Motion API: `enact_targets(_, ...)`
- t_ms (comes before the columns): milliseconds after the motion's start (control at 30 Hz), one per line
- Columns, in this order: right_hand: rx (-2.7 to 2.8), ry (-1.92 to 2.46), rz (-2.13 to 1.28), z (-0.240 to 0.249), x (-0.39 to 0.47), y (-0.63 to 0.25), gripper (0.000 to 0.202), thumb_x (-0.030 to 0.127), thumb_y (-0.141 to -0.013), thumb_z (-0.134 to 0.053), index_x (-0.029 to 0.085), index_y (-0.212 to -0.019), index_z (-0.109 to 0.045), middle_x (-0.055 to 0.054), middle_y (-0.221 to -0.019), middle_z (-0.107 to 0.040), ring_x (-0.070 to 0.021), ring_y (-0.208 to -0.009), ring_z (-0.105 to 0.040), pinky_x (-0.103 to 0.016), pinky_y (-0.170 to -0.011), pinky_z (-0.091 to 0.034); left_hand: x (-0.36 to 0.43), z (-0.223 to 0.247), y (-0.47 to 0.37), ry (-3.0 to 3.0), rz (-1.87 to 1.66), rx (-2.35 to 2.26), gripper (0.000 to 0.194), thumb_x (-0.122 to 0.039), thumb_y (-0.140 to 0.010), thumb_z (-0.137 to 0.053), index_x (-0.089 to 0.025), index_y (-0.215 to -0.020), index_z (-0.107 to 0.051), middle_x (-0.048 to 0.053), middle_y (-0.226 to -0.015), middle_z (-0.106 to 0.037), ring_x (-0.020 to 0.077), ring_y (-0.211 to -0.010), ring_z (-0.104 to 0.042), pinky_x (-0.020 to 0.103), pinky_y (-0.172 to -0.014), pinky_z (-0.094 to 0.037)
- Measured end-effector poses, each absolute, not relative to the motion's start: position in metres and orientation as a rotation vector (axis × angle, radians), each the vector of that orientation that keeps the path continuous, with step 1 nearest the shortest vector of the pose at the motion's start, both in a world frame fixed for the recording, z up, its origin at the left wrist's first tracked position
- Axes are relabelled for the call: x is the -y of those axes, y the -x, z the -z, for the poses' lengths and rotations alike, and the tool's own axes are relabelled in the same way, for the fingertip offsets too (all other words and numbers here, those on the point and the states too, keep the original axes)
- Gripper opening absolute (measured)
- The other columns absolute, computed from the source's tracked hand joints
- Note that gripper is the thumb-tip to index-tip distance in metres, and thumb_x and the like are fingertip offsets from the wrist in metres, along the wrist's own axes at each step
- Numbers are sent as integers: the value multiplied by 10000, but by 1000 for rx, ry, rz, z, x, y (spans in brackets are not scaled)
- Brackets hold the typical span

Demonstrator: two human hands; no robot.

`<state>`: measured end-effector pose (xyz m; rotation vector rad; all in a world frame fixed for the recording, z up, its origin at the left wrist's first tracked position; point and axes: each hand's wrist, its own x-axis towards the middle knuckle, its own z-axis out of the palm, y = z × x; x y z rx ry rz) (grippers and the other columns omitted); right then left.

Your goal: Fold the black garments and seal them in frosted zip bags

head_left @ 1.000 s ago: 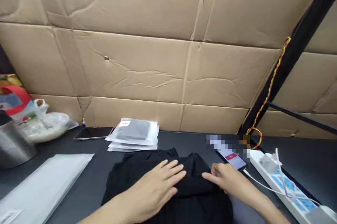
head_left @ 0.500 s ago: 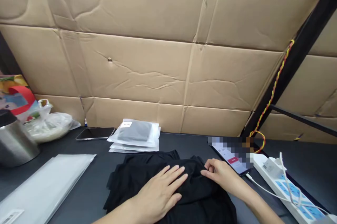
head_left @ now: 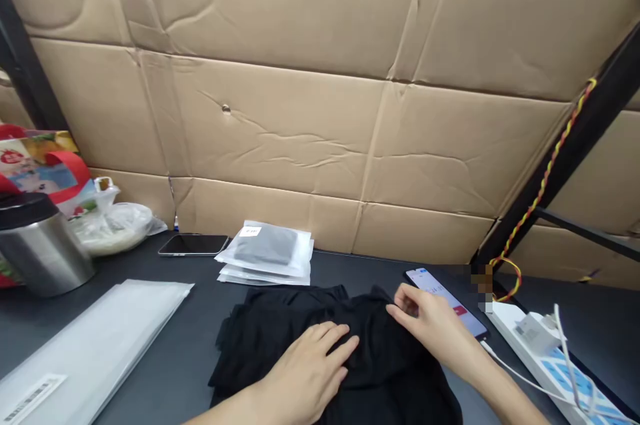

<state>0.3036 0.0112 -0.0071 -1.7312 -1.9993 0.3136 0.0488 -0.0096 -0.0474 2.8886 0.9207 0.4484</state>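
Observation:
A pile of soft black clothing [head_left: 280,318], in folded layers, lies on the dark table in front of me; its exact kind does not show. My left hand [head_left: 307,368] rests flat on top of it, fingers stretched out towards the right. At the upper right edge of the pile, my right hand [head_left: 430,318] has its fingers curled and its thumb against them, pinching the black cloth. That hand's lower fingers are partly hidden.
Left are frosted bags [head_left: 115,325] with a barcode label, a steel flask [head_left: 55,252] and a tied plastic bag [head_left: 117,225]. Behind lie a dark phone [head_left: 194,244] and packed clear bags [head_left: 267,248]. Right are a lit phone [head_left: 440,295] and a power strip [head_left: 530,345].
The view has shifted, so everything sits slightly further right, except the left hand, almost unchanged in the picture. My right hand's fingers are a little more curled at the cloth's edge.

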Motion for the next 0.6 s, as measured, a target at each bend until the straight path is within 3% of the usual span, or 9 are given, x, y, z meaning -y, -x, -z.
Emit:
enact_targets(200,2127,1659,-441,-31,-16,-240,150,278,-799,-530,219,-662,-511,28,-632,-615,-132,-593,-554,-221,-553,-344,8,44,-47,-2862,-573,-854,391,-195,-929,-535,-164,-1317,-500,128,-1341,-562,286,-1226,-528,436,-1025,-469)
enact_targets(367,2251,1625,-503,-25,-27,-179,52,212,-692,-615,210,-643,-598,-3,-663,-672,-159,-601,-594,-228,-526,-337,15,19,-17,-2777,-509,-923,158,-208,-947,-517,-193,-1048,-638,69,-1141,-668,241,-1155,-591,436,-1112,-368)
enact_targets(467,2312,1605,-532,-10,-25,-152,83,185,-694,-622,189,-611,-628,-47,-633,-679,-199,-614,-627,-250,-551,-365,17,13,17,-2762,-477,-1030,239,-167,-958,-475,-247,-1125,-627,22,-1146,-687,230,-1190,-576,466,-1129,-337)
enact_targets(600,2307,1496,-599,3,-20,-152,210,300,-827,-583,188,-660,-645,-42,-671,-697,-187,-648,-649,-238,-576,-390,12,23,57,-2714,-489,-1212,323,-194,-962,-465,-302,-1248,-568,-11,-1231,-663,226,-1223,-557,459,-1095,-395)
